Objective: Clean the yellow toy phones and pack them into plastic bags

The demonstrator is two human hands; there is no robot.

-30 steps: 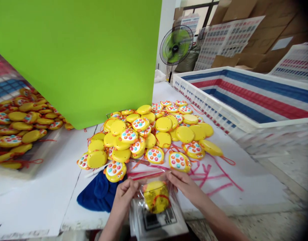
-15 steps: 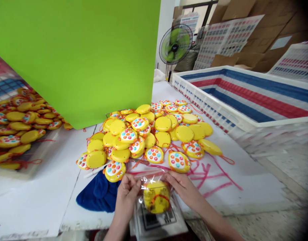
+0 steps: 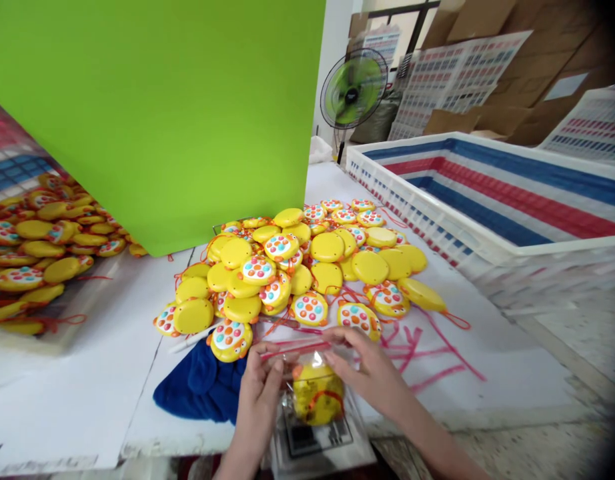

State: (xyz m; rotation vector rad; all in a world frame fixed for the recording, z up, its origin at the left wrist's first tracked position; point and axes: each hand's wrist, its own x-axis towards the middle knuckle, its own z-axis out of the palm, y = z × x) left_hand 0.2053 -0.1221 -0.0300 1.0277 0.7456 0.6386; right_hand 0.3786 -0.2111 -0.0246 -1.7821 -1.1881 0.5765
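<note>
A clear plastic bag with a red strip along its top holds a yellow toy near the table's front edge. My left hand pinches the bag's top at its left end. My right hand pinches the same top edge from the right, fingers pressed on the red strip. Just beyond the bag lies a heap of yellow toys with coloured dots and orange cords. Under the bag sits a stack of flat bags with a dark printed label.
A blue cloth lies left of my left hand. A green board stands at the back left, with more yellow toys in a tray beside it. A white crate with blue and red stripes fills the right. A fan stands behind.
Both hands have slid inward along the bag's top edge, and the bag top has risen slightly. The toy inside stays in place.
</note>
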